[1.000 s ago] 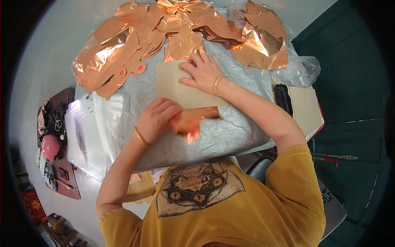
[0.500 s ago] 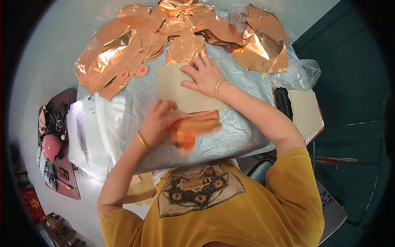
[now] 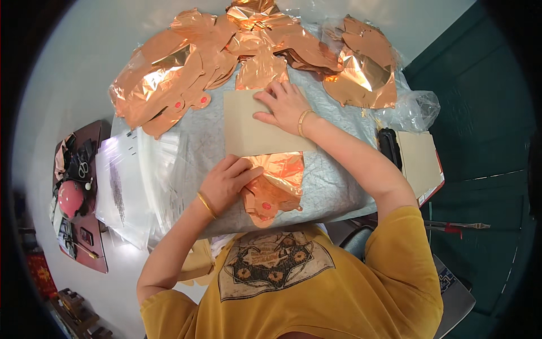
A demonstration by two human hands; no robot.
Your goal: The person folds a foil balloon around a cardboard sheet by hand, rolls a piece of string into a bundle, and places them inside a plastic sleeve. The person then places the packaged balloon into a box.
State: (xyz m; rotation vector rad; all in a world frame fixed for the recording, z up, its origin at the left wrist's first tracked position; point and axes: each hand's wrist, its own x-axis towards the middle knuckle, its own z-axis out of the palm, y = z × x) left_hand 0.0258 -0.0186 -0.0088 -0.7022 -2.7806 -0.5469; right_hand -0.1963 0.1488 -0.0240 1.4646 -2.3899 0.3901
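Observation:
A flat copper-coloured foil balloon [image 3: 282, 175] lies on the covered table in front of me, its near end showing a red round mark. A beige cardboard sheet [image 3: 243, 124] covers its middle, and more copper foil sticks out beyond the sheet's far edge. My right hand [image 3: 285, 110] presses on the cardboard with fingers spread. At the sheet's near edge, my left hand [image 3: 228, 181] has its fingers bent and closed on the balloon's left edge; the fingertips are partly hidden.
Stacks of flat foil balloons [image 3: 164, 73] lie along the far side, with another pile [image 3: 361, 68] at far right. Clear plastic bags [image 3: 130, 181] sit at left. A black object [image 3: 389, 148] and more cardboard [image 3: 420, 158] are at right. A dark red side table [image 3: 84, 243] holds small items.
The foil's near end was lifted and blurred in my left hand; now it lies spread toward me. My left hand has come slightly nearer, while the right stays on the cardboard.

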